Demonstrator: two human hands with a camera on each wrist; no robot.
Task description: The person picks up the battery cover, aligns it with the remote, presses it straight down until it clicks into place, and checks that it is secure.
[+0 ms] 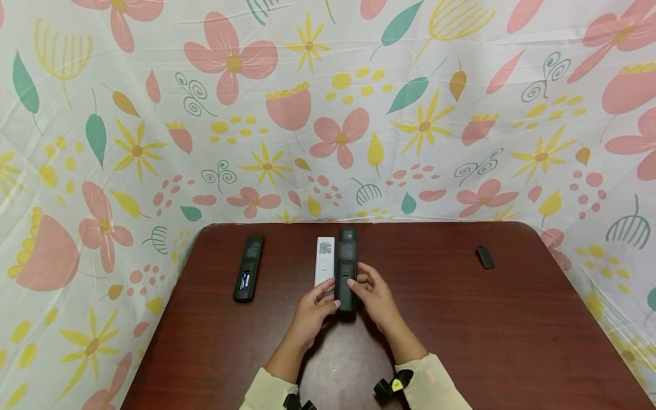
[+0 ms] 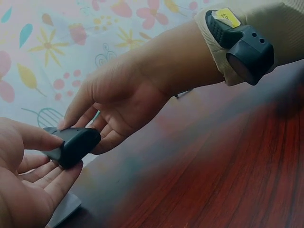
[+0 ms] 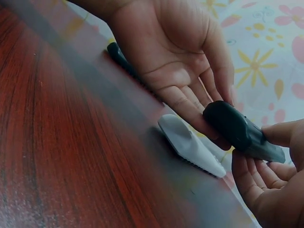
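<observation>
Both hands hold a black remote control (image 1: 348, 253) above the table, its back facing up. My left hand (image 1: 310, 316) grips its lower left edge, with the thumb near the bottom end. From the other side my right hand (image 1: 380, 300) holds it, thumb on the back near the battery cover. In the right wrist view the thick end of the black remote (image 3: 228, 124) sits between the fingers of both hands. Just left of it a white remote (image 1: 325, 259) lies face down on the table, partly hidden behind the left fingers.
Farther left lies another black remote (image 1: 249, 267), its battery bay uncovered with batteries showing. A small black battery cover (image 1: 484, 257) lies at the far right. The brown table (image 1: 435, 319) ends at a flower-patterned cloth (image 1: 338, 85) at the back.
</observation>
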